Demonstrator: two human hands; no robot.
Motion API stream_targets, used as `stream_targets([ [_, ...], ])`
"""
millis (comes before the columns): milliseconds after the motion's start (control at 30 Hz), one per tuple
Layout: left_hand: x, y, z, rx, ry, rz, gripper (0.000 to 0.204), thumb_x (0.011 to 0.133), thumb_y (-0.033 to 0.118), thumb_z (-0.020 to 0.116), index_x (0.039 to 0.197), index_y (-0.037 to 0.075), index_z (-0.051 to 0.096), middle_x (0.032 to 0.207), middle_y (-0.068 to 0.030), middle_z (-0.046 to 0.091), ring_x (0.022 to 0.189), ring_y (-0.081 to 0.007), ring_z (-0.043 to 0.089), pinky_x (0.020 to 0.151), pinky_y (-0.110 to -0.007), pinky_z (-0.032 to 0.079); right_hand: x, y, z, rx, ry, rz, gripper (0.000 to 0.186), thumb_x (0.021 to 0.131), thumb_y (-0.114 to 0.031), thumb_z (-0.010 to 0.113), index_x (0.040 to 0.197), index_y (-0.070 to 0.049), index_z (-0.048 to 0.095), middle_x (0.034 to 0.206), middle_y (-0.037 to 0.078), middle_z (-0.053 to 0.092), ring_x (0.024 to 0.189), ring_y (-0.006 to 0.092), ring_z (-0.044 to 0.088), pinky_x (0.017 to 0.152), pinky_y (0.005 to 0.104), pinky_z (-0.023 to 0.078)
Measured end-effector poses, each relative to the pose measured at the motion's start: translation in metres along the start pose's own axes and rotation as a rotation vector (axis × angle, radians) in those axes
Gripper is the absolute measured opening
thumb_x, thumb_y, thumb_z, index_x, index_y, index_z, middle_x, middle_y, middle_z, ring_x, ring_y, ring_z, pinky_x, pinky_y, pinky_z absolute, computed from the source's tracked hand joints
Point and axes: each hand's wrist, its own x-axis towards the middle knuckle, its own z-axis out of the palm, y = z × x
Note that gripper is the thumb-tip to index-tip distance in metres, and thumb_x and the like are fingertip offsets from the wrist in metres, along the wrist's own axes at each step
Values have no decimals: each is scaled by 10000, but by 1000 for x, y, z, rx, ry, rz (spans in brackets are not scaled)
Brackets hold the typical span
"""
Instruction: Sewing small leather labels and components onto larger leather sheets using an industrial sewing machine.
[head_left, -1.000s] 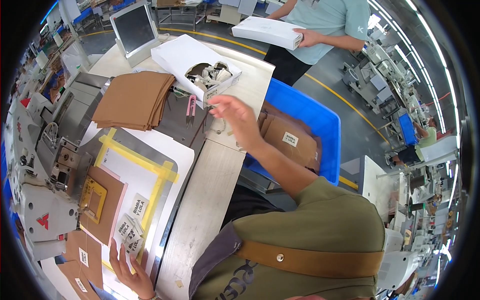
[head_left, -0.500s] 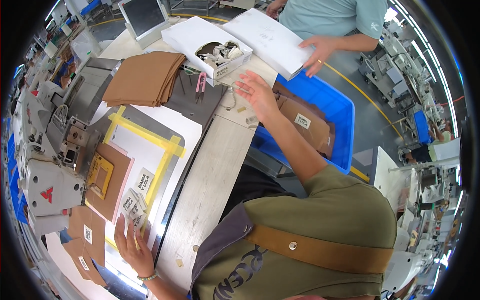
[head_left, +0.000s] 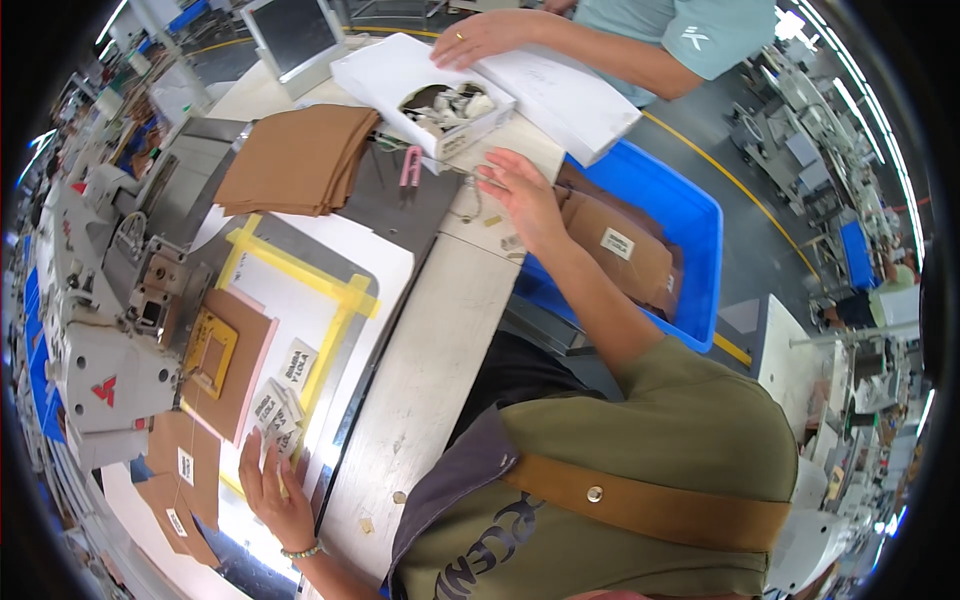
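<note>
My left hand [head_left: 277, 497], with a beaded bracelet at the wrist, rests at the lower left, its fingers spread at the edge of a small pile of white labels [head_left: 275, 405]. One more label [head_left: 298, 363] lies just above the pile. Over the far end of the pale table, my right hand [head_left: 525, 197] is raised, fingers apart, with no object visible in it. Near it are a white box [head_left: 370, 75] with a torn opening full of crumpled labels and pink thread snips [head_left: 411, 168]. Under the sewing machine [head_left: 110, 385], a yellow frame [head_left: 208, 350] sits on a brown panel [head_left: 247, 350].
Stacked brown panels [head_left: 295, 160] lie beyond the machine. Brown pieces with labels [head_left: 180, 470] hang near its front. A blue bin [head_left: 705, 270] of labelled brown pieces stands at the right. A co-worker's hand [head_left: 485, 38] reaches over a flat white box [head_left: 560, 95].
The co-worker's hand has moved left from the flat box's right end to the torn label box. That flat box has shifted slightly right. My two hands stay nearly in place.
</note>
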Motion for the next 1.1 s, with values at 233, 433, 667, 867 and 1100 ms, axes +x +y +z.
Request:
stream_targets([
  [233,3,4,-1,12,-9,-8,309,1015,26,620,1310,22,710,1483,-174,657,1379,-422,593,1141,-535,487,-8,9,4,-298,-98,-173,432,1061,-68,596,1479,28,541,1332,169,644,1251,206,633,1022,352,582],
  [433,2,4,0,4,-38,-56,291,1014,35,624,1286,18,727,1481,-172,659,1376,-420,596,1148,-529,484,21,-8,21,-757,-137,-495,472,1022,-117,669,1470,-6,573,1400,162,609,1237,217,638,922,341,584],
  [667,3,6,1,3,-37,-48,285,1016,40,624,1278,7,732,1478,-176,660,1373,-417,597,1147,-529,485,112,-26,26,-1139,-9,-852,506,963,-88,662,1466,-69,610,1479,173,589,1254,344,636,1030,437,547],
  [867,4,5,0,-7,-36,-48,273,1007,26,627,1255,-2,738,1474,-188,660,1366,-417,601,1139,-533,490,131,-20,22,-1285,60,-678,431,959,-117,658,1388,-111,690,1464,238,616,1363,405,571,1107,452,505],
  [1100,4,6,0,-29,-37,-85,278,970,1,652,1232,-11,747,1455,-197,668,1340,-423,619,1131,-523,492,101,4,41,-1484,46,-490,486,886,-366,839,1255,-80,705,1650,308,372,1371,483,564,1132,498,485],
])
